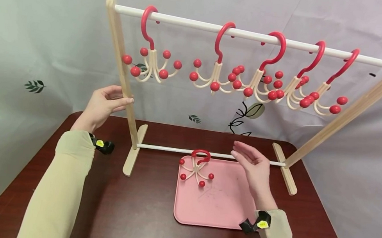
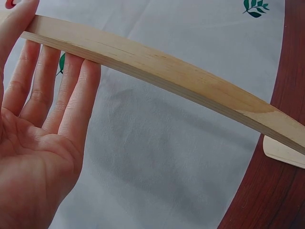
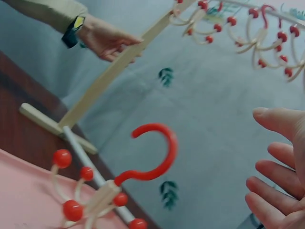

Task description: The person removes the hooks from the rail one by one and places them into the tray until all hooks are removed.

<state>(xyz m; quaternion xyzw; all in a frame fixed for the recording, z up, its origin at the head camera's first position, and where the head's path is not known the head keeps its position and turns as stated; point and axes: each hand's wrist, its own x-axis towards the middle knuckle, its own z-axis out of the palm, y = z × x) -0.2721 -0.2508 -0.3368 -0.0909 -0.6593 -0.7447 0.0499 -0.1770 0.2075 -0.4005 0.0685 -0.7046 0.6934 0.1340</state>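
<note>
My left hand (image 1: 102,103) holds the left wooden post (image 1: 118,44) of a small clothes rack, with the thumb on the near side and the fingers behind, plain in the left wrist view (image 2: 43,138). Above the pink tray (image 1: 216,208), my right hand (image 1: 252,167) is held with its fingers loosely extended and nothing in it. A multi-arm hanger (image 1: 196,168) with a red hook and red ball tips lies on the tray's far left part, apart from the right hand. In the right wrist view its red hook (image 3: 174,145) points upward.
Several similar hangers (image 1: 152,61) hang by red hooks from the rack's white top rod (image 1: 191,24). A lower white rod (image 1: 163,148) runs behind the tray between the wooden feet (image 1: 130,161). Everything stands on a dark red-brown table (image 1: 130,214) before a patterned cloth (image 1: 164,104).
</note>
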